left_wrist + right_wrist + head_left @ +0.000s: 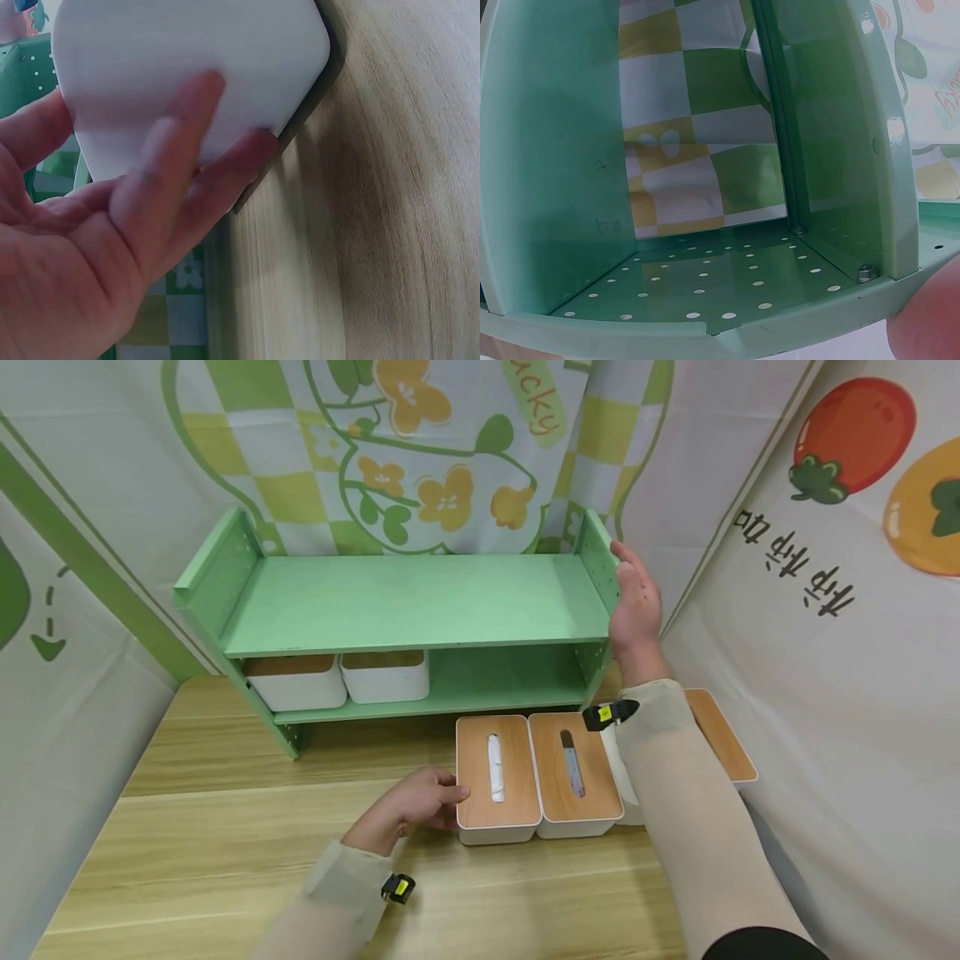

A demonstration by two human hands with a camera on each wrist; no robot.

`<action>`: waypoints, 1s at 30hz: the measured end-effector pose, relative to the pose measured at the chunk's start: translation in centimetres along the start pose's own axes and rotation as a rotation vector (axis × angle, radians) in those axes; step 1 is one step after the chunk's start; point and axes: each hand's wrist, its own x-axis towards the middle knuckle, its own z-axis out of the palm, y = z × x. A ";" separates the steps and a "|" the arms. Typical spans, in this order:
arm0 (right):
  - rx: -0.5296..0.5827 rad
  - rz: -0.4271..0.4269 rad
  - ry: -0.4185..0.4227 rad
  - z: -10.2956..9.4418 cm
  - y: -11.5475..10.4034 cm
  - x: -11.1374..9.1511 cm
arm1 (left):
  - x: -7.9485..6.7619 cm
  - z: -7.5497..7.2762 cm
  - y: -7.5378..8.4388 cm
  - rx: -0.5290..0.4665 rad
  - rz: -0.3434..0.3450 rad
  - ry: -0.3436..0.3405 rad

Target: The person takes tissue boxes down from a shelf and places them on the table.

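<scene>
In the head view, two white tissue boxes with wood-look lids stand side by side before a green two-tier shelf (420, 602). My left hand (420, 797) touches the left tissue box (472, 760), its thumb at the lid's edge. Seen from the left wrist, the fingers (169, 150) lie fairly straight against the white wall of that box (247, 45). White shows in its slot. The right tissue box (600, 785) has something greyish in its slot. My right hand (636, 610) rests, fingers extended, on the shelf's right end panel (735, 334).
Two white boxes with brown tops, a left one (300, 685) and a right one (386, 681), sit on the lower tier. Another wood-lidded box (720, 735) lies partly behind my right forearm. Printed cloth (450, 468) hangs behind the wooden table (225, 827).
</scene>
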 end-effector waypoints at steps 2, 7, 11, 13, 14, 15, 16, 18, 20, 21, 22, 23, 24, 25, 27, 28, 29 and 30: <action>-0.003 0.007 0.000 0.0 0.0 0.0 | 0.0 0.1 0.0 0.040 0.001 0.017; -0.010 0.021 -0.006 -0.1 0.0 0.0 | -0.3 0.1 0.2 0.323 0.052 0.116; -0.007 0.014 -0.002 -0.1 0.0 0.0 | -0.8 0.1 0.6 0.602 0.117 0.203; -0.008 0.010 0.001 -0.1 0.0 0.0 | -1.1 0.2 0.9 0.672 0.141 0.225; -0.010 0.009 0.000 0.0 -0.1 0.0 | -1.3 0.2 1.0 0.708 0.156 0.240; -0.012 0.009 -0.001 0.0 -0.1 0.0 | -1.5 0.2 1.2 0.743 0.173 0.257; -0.012 0.008 -0.002 0.0 0.0 0.0 | -1.8 0.2 1.4 0.778 0.192 0.272; -0.011 0.006 -0.002 0.0 0.0 0.0 | -2.3 0.1 1.9 0.841 0.246 0.306; -0.001 -0.003 -0.001 0.1 0.0 0.0 | -2.7 -0.1 2.4 0.903 0.321 0.348; 0.005 -0.007 0.000 0.1 0.1 0.0 | -2.9 -0.2 2.6 0.932 0.365 0.373; 0.009 -0.009 0.001 0.1 0.1 0.0 | -3.0 -0.4 2.8 0.965 0.415 0.402; 0.012 -0.010 0.003 0.0 0.1 0.1 | -3.0 -0.6 3.0 1.002 0.462 0.435; 0.013 -0.013 0.003 0.0 0.1 0.1 | -3.0 -0.9 3.2 1.040 0.501 0.470; 0.010 -0.011 0.002 0.0 0.1 0.1 | -3.0 -1.1 3.3 1.072 0.533 0.508; 0.005 -0.008 0.000 0.0 0.0 0.0 | -2.9 -1.7 3.4 1.128 0.592 0.584; 0.001 -0.006 -0.001 0.0 0.0 0.0 | -2.8 -2.0 3.6 1.146 0.615 0.619; 0.000 -0.003 -0.001 0.0 -0.1 0.0 | -2.7 -2.3 3.7 1.160 0.629 0.650; -0.003 0.001 -0.003 -0.1 -0.1 0.0 | -2.7 -2.6 3.8 1.166 0.640 0.678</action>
